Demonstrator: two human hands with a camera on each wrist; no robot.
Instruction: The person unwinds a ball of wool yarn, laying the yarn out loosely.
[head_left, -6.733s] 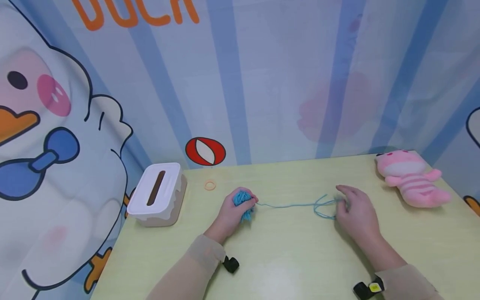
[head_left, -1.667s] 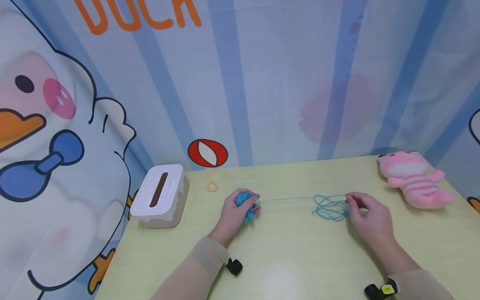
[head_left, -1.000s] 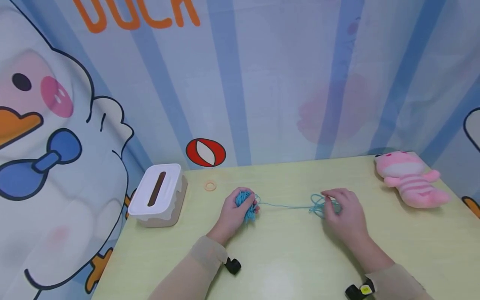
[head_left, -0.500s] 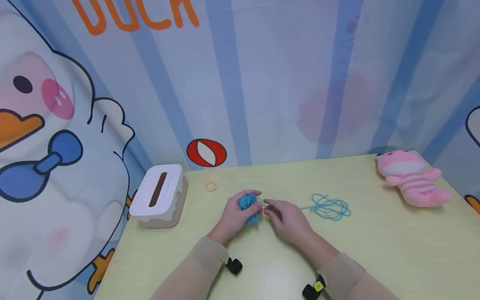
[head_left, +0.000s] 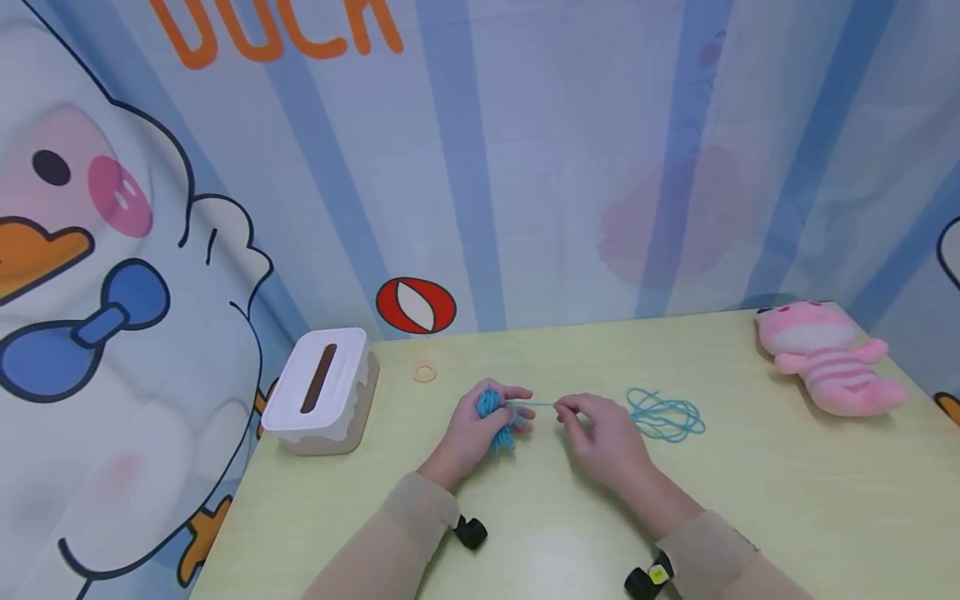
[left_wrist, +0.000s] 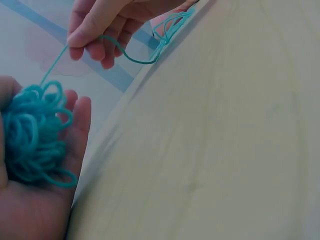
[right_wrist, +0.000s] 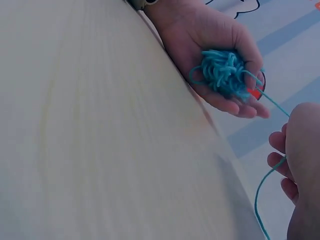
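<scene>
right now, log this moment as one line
left grip: holds yarn bundle | right grip: pinches yarn strand | loose yarn: on table

Loose yarn (head_left: 666,418) lies on the table (head_left: 555,533) between box (head_left: 344,354), left, and plush toy (head_left: 832,362), right.

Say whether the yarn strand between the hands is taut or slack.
Taut: the strand runs straight from the bundle in the left hand to the right hand.

Left hand (head_left: 467,433): cupped, palm facing the right, thumb bent across, fingers extended
Right hand (head_left: 606,437): and look, thumb and forefinger pinched together, near the left
Forearms (head_left: 666,502): both slanting inward
</scene>
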